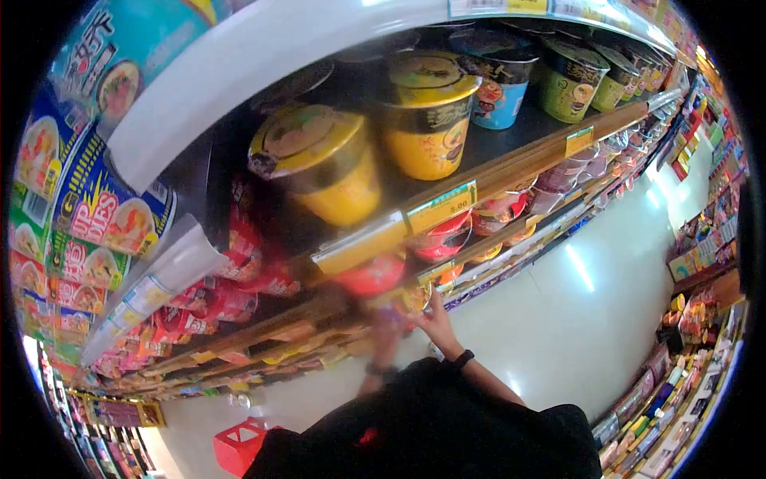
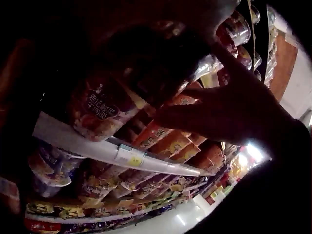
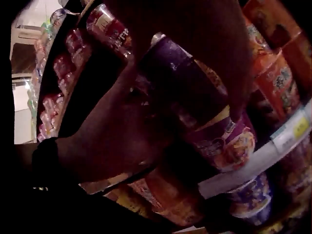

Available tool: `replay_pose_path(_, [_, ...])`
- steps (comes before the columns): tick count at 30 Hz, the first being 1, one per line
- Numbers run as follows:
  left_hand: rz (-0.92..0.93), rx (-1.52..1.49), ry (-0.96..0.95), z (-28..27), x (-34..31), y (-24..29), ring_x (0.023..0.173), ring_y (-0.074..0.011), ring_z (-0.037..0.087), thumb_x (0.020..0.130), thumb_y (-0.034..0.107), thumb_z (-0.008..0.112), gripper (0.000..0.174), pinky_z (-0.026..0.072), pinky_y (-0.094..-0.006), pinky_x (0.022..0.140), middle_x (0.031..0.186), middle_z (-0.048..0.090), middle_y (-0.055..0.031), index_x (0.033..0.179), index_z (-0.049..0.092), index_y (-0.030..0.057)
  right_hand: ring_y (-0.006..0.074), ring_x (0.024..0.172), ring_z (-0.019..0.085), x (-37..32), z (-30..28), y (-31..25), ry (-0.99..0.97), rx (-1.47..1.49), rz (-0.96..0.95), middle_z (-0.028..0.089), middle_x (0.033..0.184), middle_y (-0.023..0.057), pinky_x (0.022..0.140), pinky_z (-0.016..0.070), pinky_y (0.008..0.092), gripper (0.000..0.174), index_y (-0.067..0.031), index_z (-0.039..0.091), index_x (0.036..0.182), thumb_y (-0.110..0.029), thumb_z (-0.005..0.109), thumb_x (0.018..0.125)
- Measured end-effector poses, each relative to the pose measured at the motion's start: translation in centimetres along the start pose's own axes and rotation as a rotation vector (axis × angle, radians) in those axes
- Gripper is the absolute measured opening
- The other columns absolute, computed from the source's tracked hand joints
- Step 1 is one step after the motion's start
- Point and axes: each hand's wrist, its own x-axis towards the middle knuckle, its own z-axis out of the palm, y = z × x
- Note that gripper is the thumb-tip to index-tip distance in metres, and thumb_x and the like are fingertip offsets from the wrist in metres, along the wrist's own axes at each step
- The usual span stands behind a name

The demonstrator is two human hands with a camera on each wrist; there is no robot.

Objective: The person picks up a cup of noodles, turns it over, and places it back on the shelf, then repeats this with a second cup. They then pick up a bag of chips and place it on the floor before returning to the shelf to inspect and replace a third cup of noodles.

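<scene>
A purple cup [image 3: 168, 68] is held between both hands, tilted, in the right wrist view. My left hand [image 3: 112, 131] grips it from the left, thumb side along the cup; its fingertips are hidden in shadow. My right hand [image 3: 204, 29] comes over it from above, one finger reaching down its far side. The left wrist view shows my right hand [image 2: 239, 107] with thumb and finger spread round the darkened cup. In the head view my left hand [image 1: 387, 331] is blurred beside my right hand [image 1: 437, 323], low in front of the shelves.
Yellow cups [image 1: 431, 120] and a blue cup [image 1: 501, 88] stand on the upper shelf, above a wooden edge with price tags [image 1: 441, 207]. Lower shelves hold more cups, among them a patterned one [image 2: 100, 112]. A red basket [image 1: 239, 445] is on the floor [image 1: 558, 295].
</scene>
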Motion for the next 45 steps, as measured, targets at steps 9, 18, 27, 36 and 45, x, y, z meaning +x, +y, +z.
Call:
replay_pose_path(9, [0.31,0.606,0.105,5.6,-4.6,11.6,0.103,-0.025,0.059,0.092,0.038,0.072,0.045,0.0475,-0.0423,0.089,0.109,0.06,-0.0089,0.119,0.062,0.004,0.0161,0.12,0.055,0.4,2.6,1.4,-0.007,0.34,0.101,0.057,0.134,0.0062,0.102,0.0469,0.034,0.06,-0.0024,0.035,0.15,-0.01,0.065,0.099])
replay_pose_path(18, [0.537,1.208,0.197,3.8,-2.1,8.3,0.072,-0.0297,0.064,0.09,0.022,0.064,0.02,0.054,-0.041,0.067,0.08,0.067,-0.0106,0.103,0.065,0.0069,0.0177,0.124,0.054,0.7,2.4,1.9,-0.081,0.261,0.0,0.057,0.134,0.0064,0.106,0.0438,0.0363,0.053,-0.0017,0.036,0.147,-0.006,0.061,0.101])
replay_pose_path(27, [0.335,1.184,0.243,5.1,-3.0,12.5,0.086,-0.0336,0.06,0.087,0.037,0.068,0.034,0.0448,-0.0497,0.071,0.092,0.061,-0.0126,0.102,0.062,0.0067,0.0193,0.124,0.055,2.0,0.6,-2.1,-0.214,0.259,0.09,0.056,0.135,0.0096,0.105,0.0449,0.0351,0.063,-0.0021,0.03,0.149,-0.005,0.066,0.097])
replay_pose_path(36, [0.662,1.081,0.351,6.6,-2.6,12.1,0.079,-0.0345,0.061,0.088,0.026,0.066,0.021,0.0457,-0.0485,0.067,0.081,0.061,-0.0151,0.093,0.063,0.0054,0.0318,0.127,0.051,2.3,-0.2,-6.0,-0.184,-0.094,-0.101,0.051,0.135,0.0164,0.108,0.0403,0.0406,0.081,0.001,0.041,0.143,-0.022,0.085,0.08])
replay_pose_path(45, [0.264,1.229,0.455,6.7,-2.6,11.7,0.075,-0.0382,0.068,0.087,0.035,0.069,0.04,0.0548,-0.0492,0.064,0.087,0.069,-0.022,0.103,0.062,-0.0005,0.0454,0.115,0.058,2.4,0.8,-6.9,-0.081,-0.259,0.027,0.052,0.133,0.0256,0.097,0.0487,0.0483,0.068,-0.0015,0.049,0.136,-0.025,0.082,0.082])
